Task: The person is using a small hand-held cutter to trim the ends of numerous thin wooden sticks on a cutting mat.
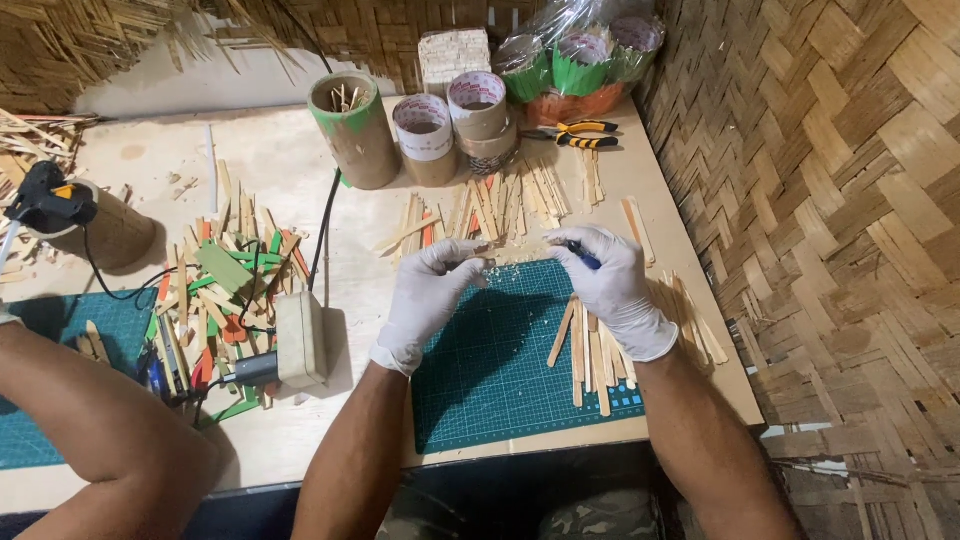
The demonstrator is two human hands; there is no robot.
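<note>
Both my hands wear white gloves and hover over a green cutting mat [500, 370]. My left hand [428, 296] pinches a short wooden stick [478, 249] at its fingertips. My right hand [612, 288] grips a thin dark-blue tool [583, 256], its tip near the stick. Small wood shavings lie on the mat just below the stick. A bundle of plain wooden sticks [588, 352] rests on the mat under my right wrist.
Cardboard tubes [352, 130], tape rolls [476, 110] and pliers [578, 133] stand at the back. Loose sticks [505, 205] spread behind the mat; coloured sticks [225, 285] and a small box [300, 338] lie left. Another person's arm [95, 420] rests at far left. A woven wall [840, 200] borders the right.
</note>
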